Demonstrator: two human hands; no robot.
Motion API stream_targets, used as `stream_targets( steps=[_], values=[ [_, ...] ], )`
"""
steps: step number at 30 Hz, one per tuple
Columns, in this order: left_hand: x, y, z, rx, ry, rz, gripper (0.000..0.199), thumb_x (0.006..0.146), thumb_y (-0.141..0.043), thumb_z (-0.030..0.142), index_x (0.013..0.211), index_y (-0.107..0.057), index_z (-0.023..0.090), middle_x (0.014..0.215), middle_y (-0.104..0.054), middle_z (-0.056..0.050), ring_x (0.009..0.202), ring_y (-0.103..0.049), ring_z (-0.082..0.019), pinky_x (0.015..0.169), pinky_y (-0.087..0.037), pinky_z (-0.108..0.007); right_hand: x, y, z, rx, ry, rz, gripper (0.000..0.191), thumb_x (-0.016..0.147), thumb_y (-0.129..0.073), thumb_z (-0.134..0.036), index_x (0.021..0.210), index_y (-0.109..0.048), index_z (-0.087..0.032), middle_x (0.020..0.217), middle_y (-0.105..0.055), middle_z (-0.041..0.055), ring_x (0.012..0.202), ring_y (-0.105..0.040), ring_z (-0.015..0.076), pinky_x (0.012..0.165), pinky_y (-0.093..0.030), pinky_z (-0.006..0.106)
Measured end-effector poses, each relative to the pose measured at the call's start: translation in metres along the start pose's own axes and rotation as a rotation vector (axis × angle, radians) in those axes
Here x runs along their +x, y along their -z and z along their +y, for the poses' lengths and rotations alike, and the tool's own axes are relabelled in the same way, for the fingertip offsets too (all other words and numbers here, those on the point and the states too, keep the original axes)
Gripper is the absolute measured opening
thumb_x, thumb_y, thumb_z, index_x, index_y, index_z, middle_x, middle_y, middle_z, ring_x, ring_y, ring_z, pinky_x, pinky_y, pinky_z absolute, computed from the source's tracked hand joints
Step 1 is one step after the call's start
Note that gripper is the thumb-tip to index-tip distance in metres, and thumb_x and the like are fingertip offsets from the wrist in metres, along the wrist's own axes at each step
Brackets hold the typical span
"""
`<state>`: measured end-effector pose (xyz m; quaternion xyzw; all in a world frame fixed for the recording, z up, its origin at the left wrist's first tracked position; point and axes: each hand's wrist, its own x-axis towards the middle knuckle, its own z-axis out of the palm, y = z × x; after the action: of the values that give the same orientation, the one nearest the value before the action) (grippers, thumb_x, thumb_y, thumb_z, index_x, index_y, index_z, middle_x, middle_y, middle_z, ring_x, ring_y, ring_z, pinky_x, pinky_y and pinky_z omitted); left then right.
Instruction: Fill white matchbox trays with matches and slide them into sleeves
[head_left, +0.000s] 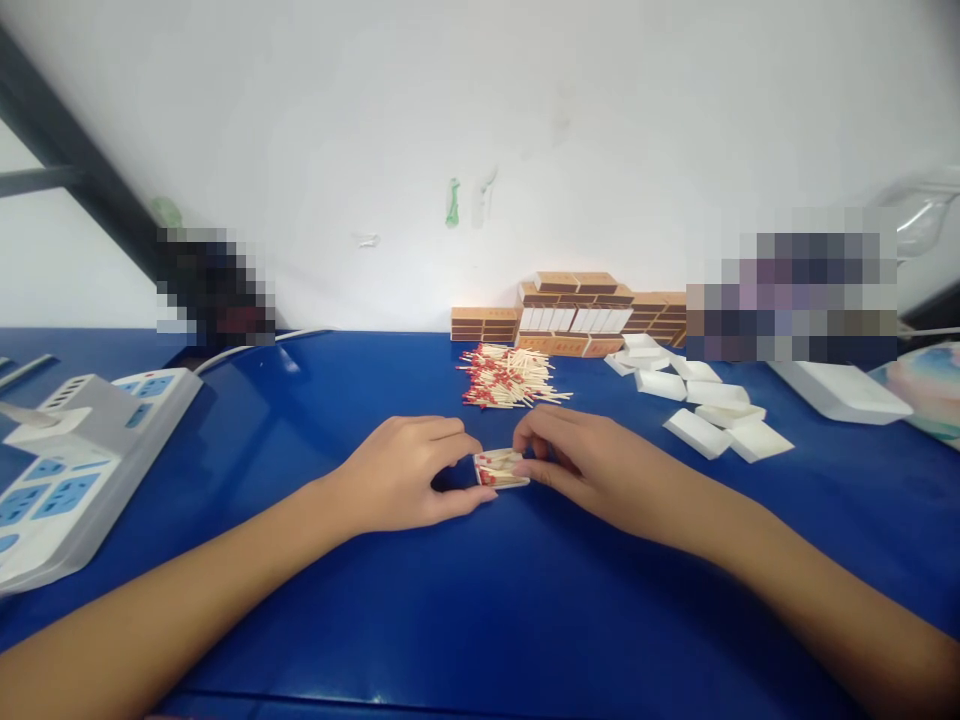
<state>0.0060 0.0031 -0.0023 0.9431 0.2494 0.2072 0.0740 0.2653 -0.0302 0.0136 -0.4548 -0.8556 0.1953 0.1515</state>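
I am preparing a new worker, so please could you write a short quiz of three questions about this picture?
1. What lies in the small tray between the left hand and the right hand?
2. True or false: the power strip is on the person's left.
3. Which hand is nearer to the white trays? a) left; b) right; c) both equally

Key: 1. matches; 2. true; 3. b
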Motion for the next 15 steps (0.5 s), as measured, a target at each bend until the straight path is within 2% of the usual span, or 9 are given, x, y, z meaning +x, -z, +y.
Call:
stream_targets(
  steps=[4, 8, 15],
  values=[
    [0.0, 0.0, 0.0, -0.01, 0.01, -0.003, 0.028, 0.094, -0.069, 0.044, 0.104, -0.073, 0.018, 0.08, -0.065, 0.0, 0.069, -0.061, -0.013, 0.064, -0.046, -0.026, 0.001, -0.006, -0.002, 0.023, 0.014, 0.01, 0.009, 0.102, -0.055, -0.023, 0.094, -0.06, -0.022, 0.088, -0.065, 0.0016, 0.075, -0.058, 0.0164, 0.066, -0.04, 0.029],
    [0.0, -0.001, -0.001, -0.015, 0.01, -0.004, 0.029, 0.094, -0.069, 0.044, 0.105, -0.073, 0.018, 0.081, -0.065, 0.001, 0.069, -0.061, -0.013, 0.064, -0.046, -0.026, 0.002, -0.012, -0.001, 0.07, 0.046, 0.025, 0.01, 0.103, -0.055, -0.024, 0.095, -0.061, -0.022, 0.092, -0.066, 0.0014, 0.078, -0.059, 0.0151, 0.069, -0.041, 0.028],
    [-0.001, 0.0, -0.001, 0.003, -0.007, -0.007, 0.029, 0.095, -0.068, 0.045, 0.104, -0.072, 0.018, 0.081, -0.065, 0.001, 0.068, -0.06, -0.013, 0.063, -0.044, -0.026, -0.001, 0.004, -0.004, 0.118, -0.009, -0.054, 0.011, 0.101, -0.061, -0.031, 0.095, -0.066, -0.023, 0.083, -0.067, -0.0016, 0.072, -0.058, 0.0136, 0.067, -0.041, 0.027]
  ],
)
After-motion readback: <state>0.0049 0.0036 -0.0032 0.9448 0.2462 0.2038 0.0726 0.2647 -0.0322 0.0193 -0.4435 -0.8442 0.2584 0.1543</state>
